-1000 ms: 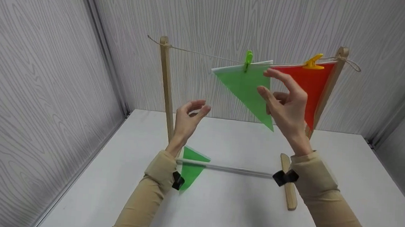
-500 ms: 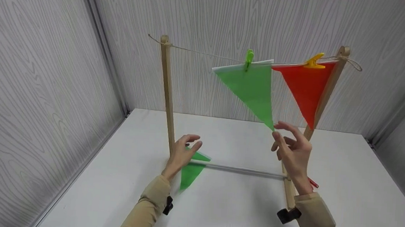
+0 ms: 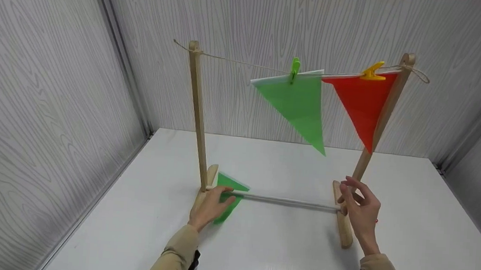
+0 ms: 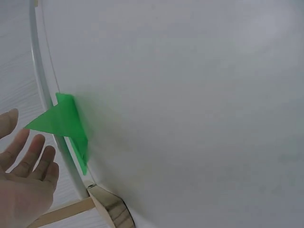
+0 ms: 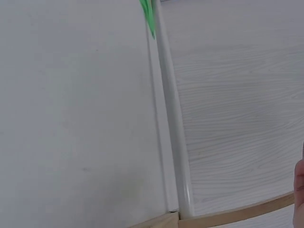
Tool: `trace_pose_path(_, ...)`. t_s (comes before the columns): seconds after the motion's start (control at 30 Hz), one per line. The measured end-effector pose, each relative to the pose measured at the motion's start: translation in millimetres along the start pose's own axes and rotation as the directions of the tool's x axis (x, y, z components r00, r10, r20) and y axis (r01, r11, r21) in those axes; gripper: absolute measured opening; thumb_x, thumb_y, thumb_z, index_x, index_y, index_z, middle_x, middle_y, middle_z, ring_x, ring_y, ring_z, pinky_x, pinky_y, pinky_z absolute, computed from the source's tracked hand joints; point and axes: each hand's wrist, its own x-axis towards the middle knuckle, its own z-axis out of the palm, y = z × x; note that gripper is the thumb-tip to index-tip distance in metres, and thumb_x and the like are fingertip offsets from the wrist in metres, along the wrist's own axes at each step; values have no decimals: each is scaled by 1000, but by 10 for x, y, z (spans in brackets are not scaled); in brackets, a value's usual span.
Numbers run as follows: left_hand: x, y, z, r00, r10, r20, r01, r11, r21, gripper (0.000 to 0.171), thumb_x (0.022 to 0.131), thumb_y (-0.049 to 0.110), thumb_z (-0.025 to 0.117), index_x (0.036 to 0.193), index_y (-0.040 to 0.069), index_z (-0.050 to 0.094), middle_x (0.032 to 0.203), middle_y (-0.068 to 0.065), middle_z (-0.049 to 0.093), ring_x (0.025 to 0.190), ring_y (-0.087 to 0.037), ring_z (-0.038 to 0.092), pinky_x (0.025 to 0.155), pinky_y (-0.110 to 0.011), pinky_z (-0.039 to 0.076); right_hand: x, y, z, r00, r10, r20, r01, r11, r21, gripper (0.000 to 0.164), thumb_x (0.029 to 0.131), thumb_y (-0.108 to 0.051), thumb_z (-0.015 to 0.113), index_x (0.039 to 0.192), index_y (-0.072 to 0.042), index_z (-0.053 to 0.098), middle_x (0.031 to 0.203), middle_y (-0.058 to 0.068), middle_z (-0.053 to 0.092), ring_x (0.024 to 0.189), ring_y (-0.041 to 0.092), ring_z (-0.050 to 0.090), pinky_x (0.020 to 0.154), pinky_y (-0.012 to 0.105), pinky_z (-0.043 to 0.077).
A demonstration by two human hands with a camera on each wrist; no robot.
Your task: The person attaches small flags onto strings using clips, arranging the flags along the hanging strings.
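My left hand [image 3: 212, 207] is low at the stand's left foot, fingers loosely bent, beside a green pennant [image 3: 232, 182] by the white crossbar [image 3: 288, 202]. In the left wrist view, thumb and index finger are near the tip of this pennant [image 4: 57, 119], with no grip visible. My right hand [image 3: 362, 209] hovers by the right foot [image 3: 345, 233], loosely curled and holding nothing; only its edge [image 5: 299, 194] shows in the right wrist view. Above, a green clip [image 3: 295, 70] holds a lighter green pennant [image 3: 300, 103] on the string, and a yellow clip [image 3: 372, 71] holds a red pennant [image 3: 363, 101].
Two wooden posts, left [image 3: 198, 115] and right [image 3: 388, 107], carry the string [image 3: 241, 62]. The stand is on a white table [image 3: 258, 246] within wood-grain panels [image 3: 253, 17]. A small red thing [image 3: 376, 221] is mostly hidden behind my right wrist.
Both hands have come down from near the string to the stand's base. My right hand passed the hanging green pennant's tip; that pennant has barely moved.
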Motion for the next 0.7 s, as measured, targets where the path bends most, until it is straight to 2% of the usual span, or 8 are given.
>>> trace_pose_path(0.13,-6,-23,39,1000,26,8,-26,1000,11,38,102,18,60,134,-3,58,136,-21,62,132,-38,55,113,-52,43,-43,31,-55,997,77,-29,-78,997,-7,23,94,6,63,117,6,67,95,-4,70,55,11,60,39,17,41)
trace_pose_path(0.37,-4,-43,77,999,32,8,-33,999,18,36,101,16,61,132,-3,59,134,-21,63,130,-39,56,111,-53,45,-74,76,-100,988,147,-56,-150,987,-60,21,95,2,64,115,4,69,97,-5,71,61,11,62,39,19,42)
trace_pose_path(0.57,-10,-65,96,999,7,41,-9,998,59,34,100,14,61,131,-1,60,134,-19,64,130,-38,57,111,-53,45,-106,118,-116,979,205,-17,-206,972,-117,21,97,-3,65,117,-3,69,96,-10,69,65,7,63,45,18,47)
trace_pose_path(0.7,-14,-44,83,996,-2,86,-5,997,82,32,100,14,61,128,-2,62,132,-19,65,128,-38,58,110,-54,46,-119,142,-92,969,243,38,-235,959,-158,24,97,-7,65,120,-2,67,94,-11,67,68,9,65,47,19,48)
